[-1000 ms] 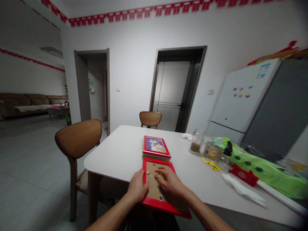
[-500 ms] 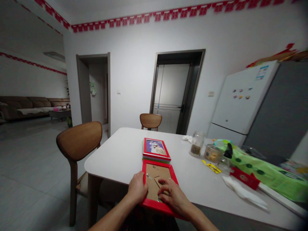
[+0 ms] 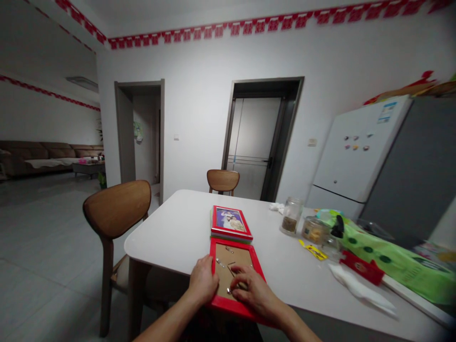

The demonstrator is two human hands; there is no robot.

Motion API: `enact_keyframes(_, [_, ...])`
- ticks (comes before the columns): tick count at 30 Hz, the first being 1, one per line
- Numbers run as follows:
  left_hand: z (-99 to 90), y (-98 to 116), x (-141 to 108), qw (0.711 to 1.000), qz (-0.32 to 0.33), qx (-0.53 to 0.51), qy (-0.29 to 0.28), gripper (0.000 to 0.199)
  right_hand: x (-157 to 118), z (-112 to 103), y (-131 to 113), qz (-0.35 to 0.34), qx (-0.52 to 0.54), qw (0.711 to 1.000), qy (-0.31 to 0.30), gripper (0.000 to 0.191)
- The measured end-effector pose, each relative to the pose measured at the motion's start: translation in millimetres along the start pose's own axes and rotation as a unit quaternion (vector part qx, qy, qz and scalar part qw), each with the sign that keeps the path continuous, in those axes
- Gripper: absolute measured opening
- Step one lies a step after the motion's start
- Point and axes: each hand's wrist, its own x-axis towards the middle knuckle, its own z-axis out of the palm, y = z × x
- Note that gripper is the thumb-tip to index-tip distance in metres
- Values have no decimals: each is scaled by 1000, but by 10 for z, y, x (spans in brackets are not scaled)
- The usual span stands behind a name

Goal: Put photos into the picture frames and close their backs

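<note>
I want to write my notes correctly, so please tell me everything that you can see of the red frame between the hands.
The red frame is rectangular, its brown, cardboard-like back facing up, with small metal clips and thin dark marks on it. It lies back-up at the table, its near end past the edge, just nearer than the framed photo. The left hand holds its left side; the right hand covers part of the back.
</note>
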Motion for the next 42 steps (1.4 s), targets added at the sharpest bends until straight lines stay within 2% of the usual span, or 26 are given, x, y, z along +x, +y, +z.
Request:
enact_keyframes(4, [-6, 14, 63, 1000, -10, 6, -3, 32, 22, -57, 1, 66, -84, 992, 65, 36])
enact_keyframes(7, [0, 30, 93, 1000, -21, 5, -1, 27, 53, -59, -4, 76, -136, 984, 82, 37])
enact_keyframes(11, [-1, 28, 98, 999, -30, -14, -3, 26, 120, -35, 8, 83, -126, 984, 94, 42])
enact_keyframes(15, [-20, 25, 140, 997, -39, -66, 3, 24, 173, -120, -31, 90, -123, 983, 98, 38])
enact_keyframes(21, [-128, 86, 236, 976, -60, -204, 37, 19, 254, -236, -386, 60, -112, 983, 134, 35])
enact_keyframes(25, [-316, -84, 268, 952, -87, -292, 25, 19, 261, -212, -506, 27, -49, 987, 150, 36])
enact_keyframes(27, [-439, -271, 269, 943, -102, -317, 19, 22, 218, -223, -389, 41, -42, 987, 153, 39])
enact_keyframes(30, [-601, -590, 259, 934, -131, -332, 20, 27, 111, -259, -44, 105, -109, 976, 158, 40])
enact_keyframes(33, [-673, -842, 264, 933, -164, -319, 26, 30, 14, -260, 273, 180, -165, 960, 136, 45])
enact_keyframes(35, [-681, -951, 287, 939, -182, -292, 32, 28, -15, -237, 380, 203, -175, 956, 117, 49])
enact_keyframes(38, [-707, -1034, 334, 953, -197, -225, 48, 20, -4, -222, 416, 216, -180, 953, 113, 50])
enact_keyframes(40, [-748, -1019, 351, 963, -193, -176, 67, 28, 17, -242, 421, 232, -174, 949, 125, 50])
enact_keyframes(42, [-774, -911, 331, 973, -169, -135, 86, 40, 28, -276, 434, 247, -153, 947, 139, 49])
